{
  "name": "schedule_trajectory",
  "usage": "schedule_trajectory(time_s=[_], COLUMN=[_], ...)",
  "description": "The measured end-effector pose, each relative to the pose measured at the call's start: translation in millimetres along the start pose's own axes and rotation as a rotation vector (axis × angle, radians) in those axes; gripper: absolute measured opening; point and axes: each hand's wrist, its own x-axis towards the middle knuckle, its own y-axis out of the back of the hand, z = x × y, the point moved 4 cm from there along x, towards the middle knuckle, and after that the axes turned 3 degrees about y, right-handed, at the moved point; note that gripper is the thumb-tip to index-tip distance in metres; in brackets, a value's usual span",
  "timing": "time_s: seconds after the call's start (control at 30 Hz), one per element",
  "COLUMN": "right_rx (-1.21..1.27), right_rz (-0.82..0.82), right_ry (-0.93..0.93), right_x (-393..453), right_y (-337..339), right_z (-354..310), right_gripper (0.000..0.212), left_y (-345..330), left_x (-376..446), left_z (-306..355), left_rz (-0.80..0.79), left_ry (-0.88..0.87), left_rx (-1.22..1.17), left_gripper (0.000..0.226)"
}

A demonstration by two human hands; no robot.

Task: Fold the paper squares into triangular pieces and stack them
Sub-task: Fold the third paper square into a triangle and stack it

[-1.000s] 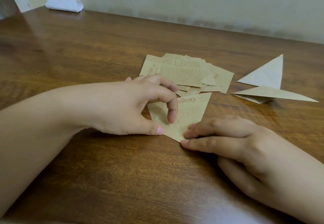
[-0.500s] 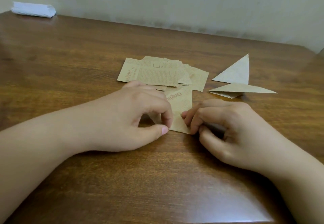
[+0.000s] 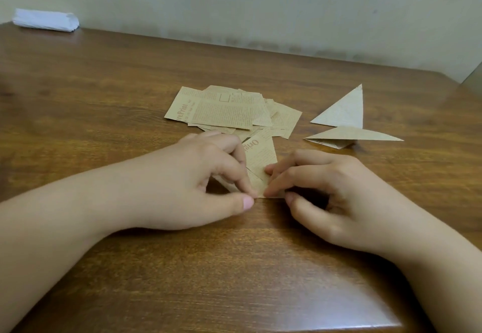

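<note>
A tan newsprint paper square (image 3: 262, 159) lies on the wooden table (image 3: 104, 103) between my hands, partly folded over itself. My left hand (image 3: 206, 184) pinches its near left edge with curled fingers and thumb. My right hand (image 3: 328, 192) pinches the near right corner, fingertips on the fold. Behind them sits a loose pile of unfolded paper squares (image 3: 229, 109). To the right lie two folded triangles (image 3: 344, 124), one overlapping the other.
A white wrapped bundle (image 3: 45, 19) rests at the table's far left corner against the pale wall. The table's right edge slants down at the right side of the view.
Both hands have drawn closer together on the paper, and my right hand has gone from lying flat to curling onto the fold. The view has shifted left.
</note>
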Motion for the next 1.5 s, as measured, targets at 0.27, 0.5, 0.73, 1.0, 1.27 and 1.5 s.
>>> schedule_trajectory(time_s=[0.27, 0.5, 0.73, 1.0, 1.27, 1.5], right_rx=[-0.036, -0.107, -0.166, -0.196, -0.159, -0.14], right_rz=[0.124, 0.143, 0.15, 0.172, 0.156, 0.136], right_ry=[-0.214, -0.319, -0.369, -0.334, -0.252, -0.295], right_x=[16, 16, 12, 3, 6, 15], right_y=[-12, -17, -12, -7, -11, -18], right_z=[0, -2, 1, 6, 1, -4], right_gripper=[0.014, 0.02, 0.021, 0.023, 0.014, 0.017], left_y=[-6, -7, -4, -2, -2, -4], left_x=[13, 11, 7, 5, 6, 9], left_z=[-7, -12, -16, -18, -17, -14], left_rz=[0.098, 0.019, -0.029, -0.049, -0.024, 0.017], left_ry=[0.202, 0.192, 0.196, 0.205, 0.216, 0.182], left_rx=[0.006, 0.032, 0.021, 0.003, -0.011, 0.032], left_gripper=[0.011, 0.013, 0.014, 0.023, 0.027, 0.006])
